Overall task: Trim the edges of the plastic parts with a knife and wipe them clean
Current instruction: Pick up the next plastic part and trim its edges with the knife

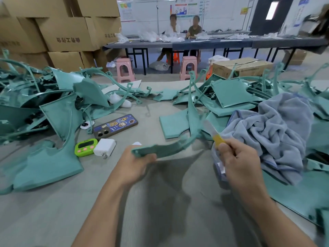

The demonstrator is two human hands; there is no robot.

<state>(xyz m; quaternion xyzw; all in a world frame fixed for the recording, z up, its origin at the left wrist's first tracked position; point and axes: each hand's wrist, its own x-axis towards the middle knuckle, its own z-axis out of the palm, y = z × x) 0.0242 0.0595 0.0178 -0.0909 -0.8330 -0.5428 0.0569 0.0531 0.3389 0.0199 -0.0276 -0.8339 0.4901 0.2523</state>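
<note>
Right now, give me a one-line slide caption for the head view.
Left hand holds a curved teal part, right hand grips a yellow-handled knife, grey towel alongside.

A phone [115,126], green timer [86,147] and white charger [104,147] lie close together. 2 pink stools [124,70] stand beyond, near stacked boxes [65,32].

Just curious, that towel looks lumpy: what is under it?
The towel lies on a heap of teal parts; their edges stick out around it. The right hand, holding the knife, hides its near corner. Anything else underneath is hidden.
</note>
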